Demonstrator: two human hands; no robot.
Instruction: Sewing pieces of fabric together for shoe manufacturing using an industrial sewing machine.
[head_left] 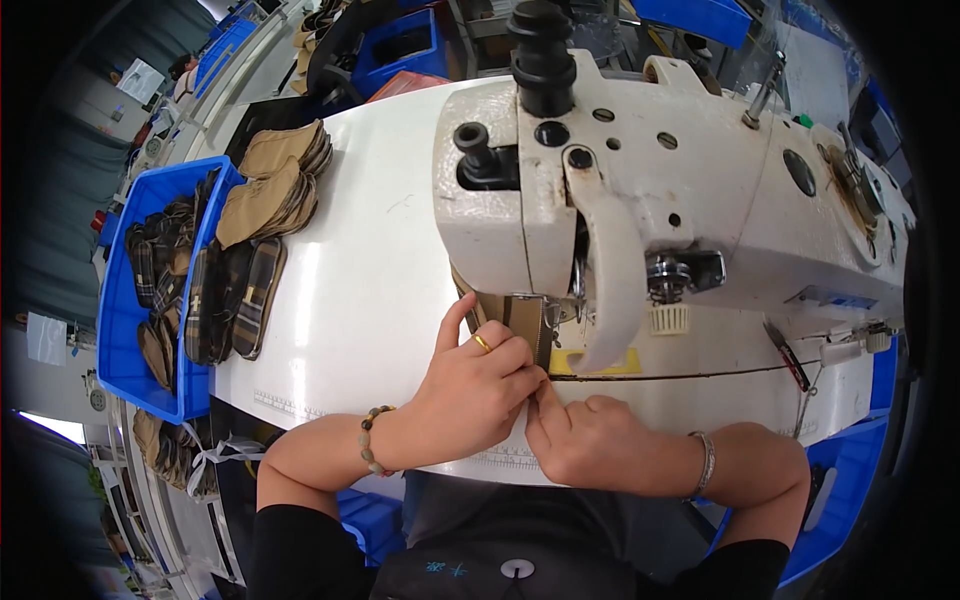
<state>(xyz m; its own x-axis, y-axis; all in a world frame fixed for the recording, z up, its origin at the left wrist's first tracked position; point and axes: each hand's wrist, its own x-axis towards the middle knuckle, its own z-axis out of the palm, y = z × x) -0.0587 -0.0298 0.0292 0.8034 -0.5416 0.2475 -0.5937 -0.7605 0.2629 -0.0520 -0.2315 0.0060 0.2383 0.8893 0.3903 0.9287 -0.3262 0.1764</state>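
A brown fabric piece [524,318] with a dark, zipper-like edge lies under the head of a white sewing machine [700,165], beside the needle area. My left hand [485,385], with a gold ring, is closed on the near part of this fabric, one finger raised along its left side. My right hand [595,440] is pinched closed, its fingertips meeting those of the left at the fabric's near corner. What lies between the right fingertips is too small to make out. A yellow plate [620,362] sits just right of the fabric.
On the left, a blue bin [150,385] holds dark plaid pieces. Stacked tan fabric pieces [268,205] and plaid pieces [258,290] lie beside it. Black-handled snips [787,357] rest at the right. A thin dark line [690,377] crosses the white table [360,330].
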